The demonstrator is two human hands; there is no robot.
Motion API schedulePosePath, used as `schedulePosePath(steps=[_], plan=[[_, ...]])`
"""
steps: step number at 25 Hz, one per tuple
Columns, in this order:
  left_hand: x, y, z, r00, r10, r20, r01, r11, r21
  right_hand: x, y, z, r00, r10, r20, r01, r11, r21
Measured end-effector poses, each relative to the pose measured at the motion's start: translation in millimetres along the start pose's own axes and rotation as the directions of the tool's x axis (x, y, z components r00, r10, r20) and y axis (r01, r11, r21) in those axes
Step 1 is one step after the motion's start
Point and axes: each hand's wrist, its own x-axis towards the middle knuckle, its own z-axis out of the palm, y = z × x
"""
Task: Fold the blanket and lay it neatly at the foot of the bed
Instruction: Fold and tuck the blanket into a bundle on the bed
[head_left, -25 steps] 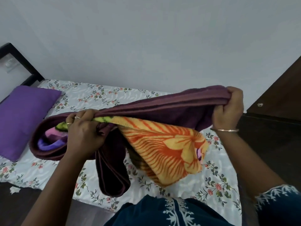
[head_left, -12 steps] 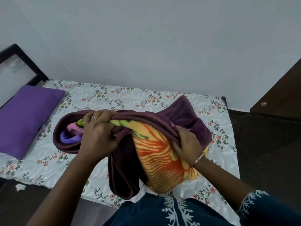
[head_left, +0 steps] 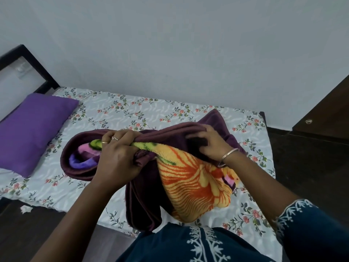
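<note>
A plush blanket [head_left: 190,184], maroon outside with an orange and yellow flower print inside, hangs bunched above the middle of the bed [head_left: 132,114]. My left hand [head_left: 117,157] grips its top edge at the left, where maroon and green-yellow layers meet. My right hand [head_left: 209,140] clutches the maroon top fold just to the right, fingers curled into the cloth. A maroon flap and the flower-print flap droop toward the bed's near edge. A rounded fold with pink and purple lining shows to the left of my left hand.
A purple pillow [head_left: 32,131] lies at the left end of the floral sheet by a black bed frame [head_left: 35,67]. A dark wooden cabinet [head_left: 324,118] stands at the right. A grey wall runs behind the bed. Dark floor lies at lower left.
My right hand came in from the far right and now grips the blanket close to my left hand. The stretched top edge has shortened into a bunched bundle, lowered toward the bed.
</note>
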Motion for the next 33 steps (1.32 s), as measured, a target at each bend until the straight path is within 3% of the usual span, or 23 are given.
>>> schedulePosePath(steps=[1,3,5,8,12,15,17,18,20,22,24,26,27,33], plan=[[-0.8,-1.0,-0.4,1.000,-0.009,-0.004,0.009,1.000,-0.002,1.7,-7.6,-4.8,0.984,-0.003,0.179,-0.001,1.000,0.018],[-2.9,-3.1,-1.7,1.000,-0.025,-0.008,0.025,1.000,-0.001,-2.3,-15.4,-1.6,0.901,0.035,0.433,0.095,0.957,-0.275],[-5.0,-2.0,-2.6,1.000,-0.011,0.004,0.011,1.000,0.013,-11.8,-8.8,13.1,0.874,0.081,0.480,0.194,0.845,-0.498],[-5.1,4.7,-6.5,1.000,0.019,0.020,-0.019,1.000,0.004,-26.5,24.4,33.7,0.888,0.190,0.419,0.116,0.789,-0.603],[-7.4,6.9,-11.8,0.999,0.036,-0.018,-0.035,0.999,0.041,-48.4,57.3,53.0,0.956,0.162,0.243,-0.003,0.838,-0.546],[-13.1,-11.1,-3.8,0.999,-0.054,-0.006,0.054,0.991,0.123,-53.9,63.3,28.3,0.984,0.141,0.112,-0.069,0.871,-0.487],[-19.3,-28.6,4.9,0.985,-0.166,0.039,0.155,0.969,0.194,-57.3,57.3,-8.4,0.991,0.069,-0.119,-0.113,0.897,-0.428],[-23.6,-35.5,9.8,0.975,-0.212,0.070,0.193,0.957,0.217,-62.3,51.5,-25.3,0.960,-0.023,-0.280,-0.093,0.914,-0.394],[-29.6,-44.6,19.8,0.956,-0.272,0.112,0.241,0.942,0.234,-76.5,29.3,-48.8,0.818,-0.229,-0.528,-0.014,0.909,-0.416],[-34.3,-49.7,25.1,0.941,-0.309,0.135,0.273,0.933,0.233,-87.6,7.0,-52.0,0.716,-0.330,-0.616,-0.004,0.880,-0.476],[-35.4,-52.2,25.7,0.939,-0.316,0.135,0.284,0.935,0.212,-89.6,13.8,-41.5,0.755,-0.332,-0.565,-0.025,0.847,-0.532],[-35.5,-50.3,26.9,0.944,-0.294,0.152,0.263,0.945,0.195,-87.1,37.0,-27.6,0.914,-0.195,-0.354,-0.051,0.813,-0.580],[-36.4,-46.8,29.7,0.946,-0.274,0.173,0.241,0.952,0.187,-87.5,48.6,-16.7,0.958,-0.117,-0.261,-0.064,0.800,-0.596],[-53.1,-30.2,47.0,0.938,-0.233,0.258,0.198,0.968,0.153,-99.2,71.6,44.6,0.995,0.099,-0.023,-0.090,0.750,-0.656]])
